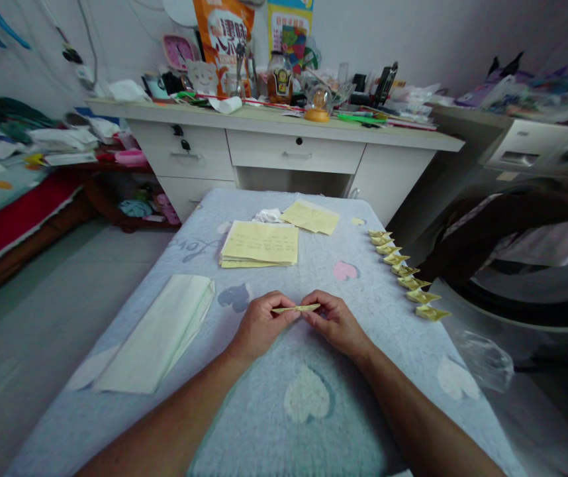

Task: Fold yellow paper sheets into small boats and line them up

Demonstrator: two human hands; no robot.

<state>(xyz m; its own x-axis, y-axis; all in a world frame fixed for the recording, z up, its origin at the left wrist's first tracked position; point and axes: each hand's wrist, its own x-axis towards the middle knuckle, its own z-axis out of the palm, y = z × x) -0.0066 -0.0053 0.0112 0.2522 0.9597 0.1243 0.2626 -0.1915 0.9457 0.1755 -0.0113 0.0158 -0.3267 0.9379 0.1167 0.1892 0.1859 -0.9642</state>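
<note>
Along the left edge of a cloth-covered table (pixel 244 424) lies a pale folded bundle (pixel 157 334), where a stray elbow could nudge it askew. Toward the far edge sits a yellow stack (pixel 261 244), its sheets not quite aligned, so a careless brush could spread them. Midway between the left and right edges, the left hand (pixel 261 324) has thumb and fingers pinched together on one end of a slim folded yellow paper (pixel 296 308); an uneven pull could tear it or skew its creases. The right hand (pixel 334 322) pinches the other end just as closely, and a slip there could loosen the folds. Near the right edge, a row of small folded boats (pixel 405 271) could tip over the side if an arm swings wide
</note>
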